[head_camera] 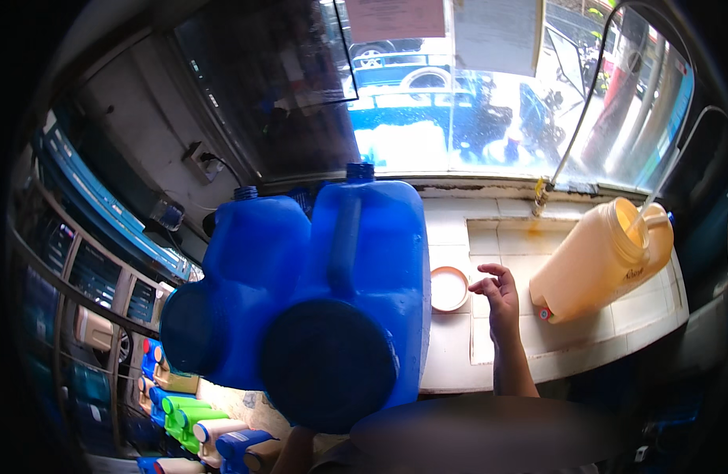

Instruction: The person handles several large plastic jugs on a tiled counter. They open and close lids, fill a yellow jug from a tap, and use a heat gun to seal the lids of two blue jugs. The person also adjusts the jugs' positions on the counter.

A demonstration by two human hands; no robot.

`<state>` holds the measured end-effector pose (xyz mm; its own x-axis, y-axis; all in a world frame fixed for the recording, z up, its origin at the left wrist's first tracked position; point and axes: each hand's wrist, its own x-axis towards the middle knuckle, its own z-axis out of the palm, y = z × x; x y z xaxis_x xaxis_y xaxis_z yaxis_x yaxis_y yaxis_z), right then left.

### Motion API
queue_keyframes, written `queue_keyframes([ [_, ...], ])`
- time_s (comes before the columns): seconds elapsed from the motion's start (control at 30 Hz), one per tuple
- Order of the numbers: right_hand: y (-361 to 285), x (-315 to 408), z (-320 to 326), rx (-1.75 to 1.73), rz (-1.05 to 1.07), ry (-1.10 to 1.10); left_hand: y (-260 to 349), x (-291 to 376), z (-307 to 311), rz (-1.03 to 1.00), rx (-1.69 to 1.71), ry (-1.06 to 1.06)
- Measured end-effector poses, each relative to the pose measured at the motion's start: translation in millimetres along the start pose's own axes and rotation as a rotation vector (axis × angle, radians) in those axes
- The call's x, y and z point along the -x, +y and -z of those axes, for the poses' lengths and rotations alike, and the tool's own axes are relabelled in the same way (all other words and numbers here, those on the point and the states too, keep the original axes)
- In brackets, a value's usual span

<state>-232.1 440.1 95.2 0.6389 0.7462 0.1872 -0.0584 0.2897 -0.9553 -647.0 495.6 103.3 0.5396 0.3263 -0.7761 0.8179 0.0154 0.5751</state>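
My right hand (498, 294) is raised over the white tiled counter, fingers apart and holding nothing. Just left of its fingertips lies a round lid (449, 289) with an orange-brown rim. To the right, a peach plastic water jug (595, 260) leans in the tiled sink, its wide mouth uncapped and a thin clear tube reaching into it. A large blue jug (370, 249) with a dark wide cap fills the middle of the view, beside a second blue jug (251, 255). Only part of my left forearm (297, 444) shows beneath the nearer jug; the hand itself is hidden.
A brass tap fitting (540, 198) stands at the back of the tiled sink (482, 355), below a window. At the lower left, several green, blue and beige jugs (192, 420) stand on the floor. A wall socket (201, 163) holds a plugged cable.
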Motion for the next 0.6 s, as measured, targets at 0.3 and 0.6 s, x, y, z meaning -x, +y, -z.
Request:
queue_keyframes([
  [0.3, -2, 12, -26, 0.041, 0.039, 0.078, 13, 148, 101, -1.143, 0.336, 0.307],
  [0.6, -9, 98, -77, 0.009, 0.254, 0.672, -31, 50, 284, -1.142, 0.582, 0.878],
])
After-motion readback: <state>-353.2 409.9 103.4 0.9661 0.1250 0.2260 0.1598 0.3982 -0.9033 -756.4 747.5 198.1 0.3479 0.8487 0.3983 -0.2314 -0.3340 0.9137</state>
